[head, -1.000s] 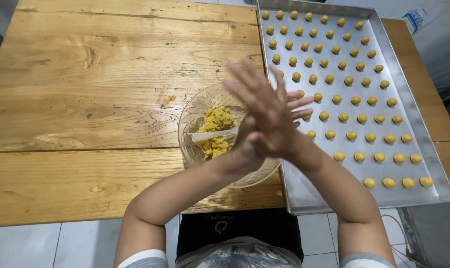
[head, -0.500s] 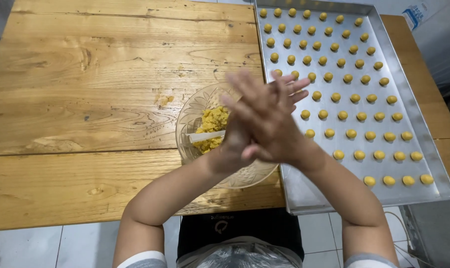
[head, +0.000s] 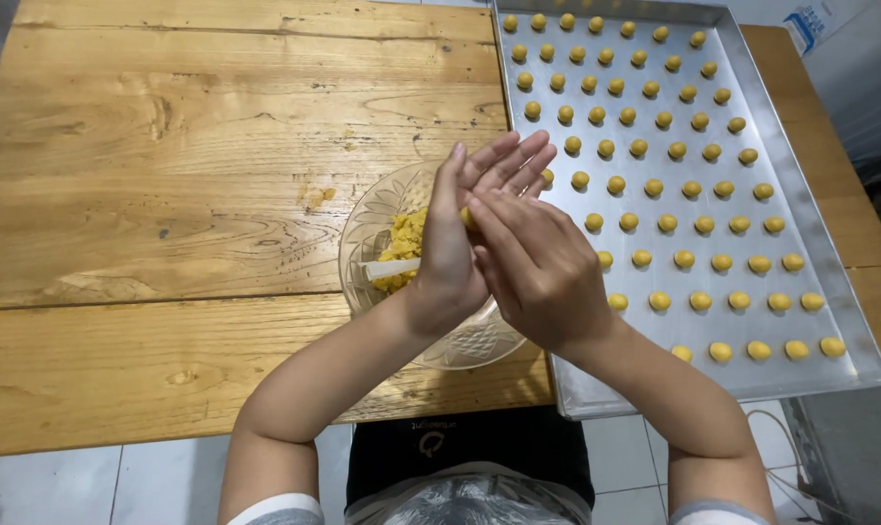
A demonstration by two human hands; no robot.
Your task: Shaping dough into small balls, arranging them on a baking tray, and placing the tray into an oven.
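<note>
At frame centre, left hand (head: 453, 255) and right hand (head: 537, 267) press flat-fingered around a small yellow dough piece (head: 467, 218).

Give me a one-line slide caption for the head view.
Left hand and right hand press yellow dough between palms above a clear glass bowl, beside a metal tray of dough balls.

Bare forearms, short white sleeves (head: 280, 507), a black apron with clear plastic
</note>
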